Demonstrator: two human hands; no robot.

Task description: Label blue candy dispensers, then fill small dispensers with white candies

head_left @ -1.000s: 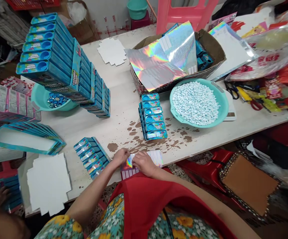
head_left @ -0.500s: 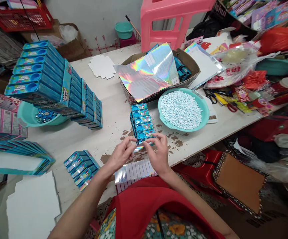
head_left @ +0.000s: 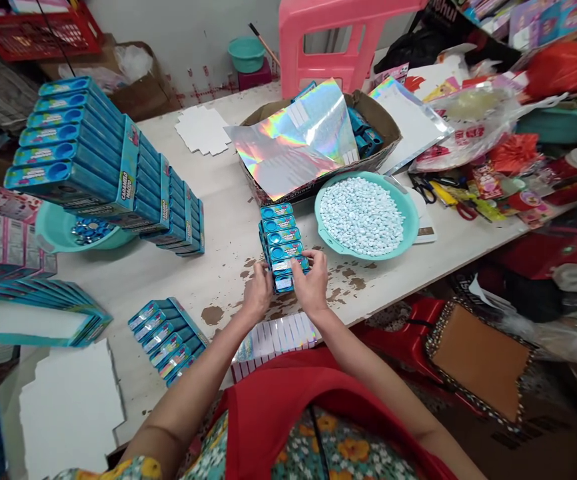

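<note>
A short row of blue candy boxes stands on the table in front of me, each with a round recess in its top. At the near end of the row, my left hand rests with curled fingers against the left side of the boxes. My right hand has its thumb on top of a near box and its fingers round the right side. Shiny silver patches show on the tops of the nearest boxes. Close to my body lies a sheet of silver stickers on a pink-striped stack.
Right of the row sits a turquoise basin of pale candies. Behind it, a carton bears holographic sheets. Tall stacked blue boxes and a smaller group stand left. Scissors lie right. A pink stool stands behind.
Half a second ago both hands pinched a small shiny strip above the near box. Now they have parted and lowered onto the box sides, and the strip is gone from between the fingers.
</note>
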